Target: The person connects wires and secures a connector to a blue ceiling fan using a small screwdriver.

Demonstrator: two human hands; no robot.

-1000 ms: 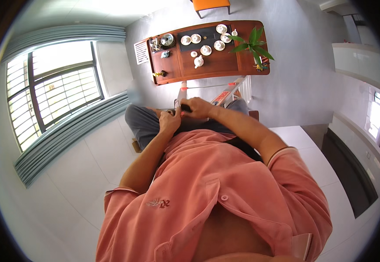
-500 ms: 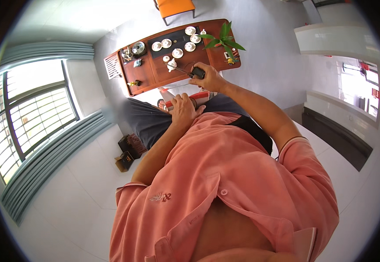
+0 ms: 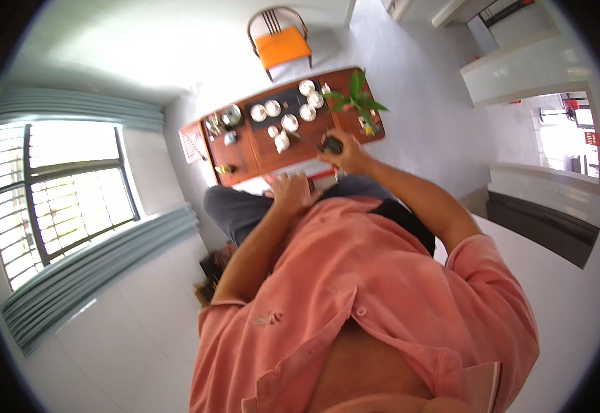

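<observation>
My right hand [image 3: 347,153] is closed around a small black handheld device [image 3: 332,144]. A thin dark rod runs from the device toward the tea table [image 3: 245,157]. My left hand [image 3: 293,191] rests over my lap, its fingers apart and blurred. Just beyond it lies a red-and-white thing [image 3: 326,179], partly hidden by both hands; its kind cannot be made out. Nearest to the device on the table are a white teapot [image 3: 282,142] and a white cup [image 3: 290,123].
Several white cups stand around a black tray [image 3: 287,103] on the table. A green plant [image 3: 358,103] is at its right end, a metal kettle [image 3: 231,115] at its left. Beyond is an orange-seated chair [image 3: 283,47]; a window [image 3: 79,186] is at left.
The view has tilted up, so the table, hands and lap sit lower in it and the chair shows more fully. My right hand still grips the black device.
</observation>
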